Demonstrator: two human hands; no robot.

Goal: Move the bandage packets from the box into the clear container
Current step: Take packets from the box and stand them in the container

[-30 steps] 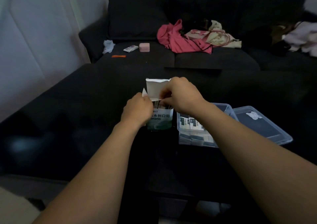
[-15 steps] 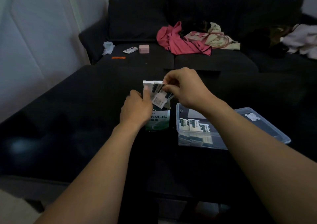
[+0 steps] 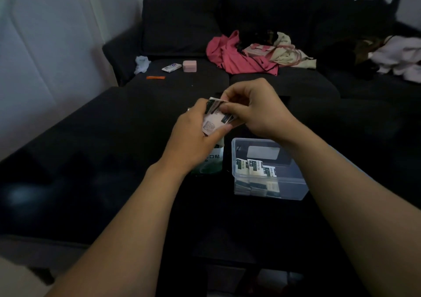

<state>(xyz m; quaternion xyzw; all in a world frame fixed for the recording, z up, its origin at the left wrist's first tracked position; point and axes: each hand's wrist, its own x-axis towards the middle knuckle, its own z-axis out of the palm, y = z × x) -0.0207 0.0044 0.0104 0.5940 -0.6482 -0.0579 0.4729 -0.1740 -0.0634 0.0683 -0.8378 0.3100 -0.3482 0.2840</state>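
A small stack of bandage packets (image 3: 215,120) is held above the box, between both hands. My left hand (image 3: 193,135) cups the stack from the left with its thumb under the packets. My right hand (image 3: 257,112) pinches the stack's upper right edge. The white and green bandage box (image 3: 210,162) stands on the dark table below my left hand, mostly hidden by it. To its right sits the clear container (image 3: 268,190), open, with several packets (image 3: 257,167) lined up inside along its near wall.
A dark sofa (image 3: 182,28) runs behind the table, with pink clothing (image 3: 237,55), a small pink case (image 3: 189,66), a white wrapper (image 3: 169,67) and an orange stick (image 3: 155,77) on it. My right forearm hides the container's lid.
My right hand has pulled a stack of packets up out of the box. My left hand has let go of the box and risen to take hold of the stack too.
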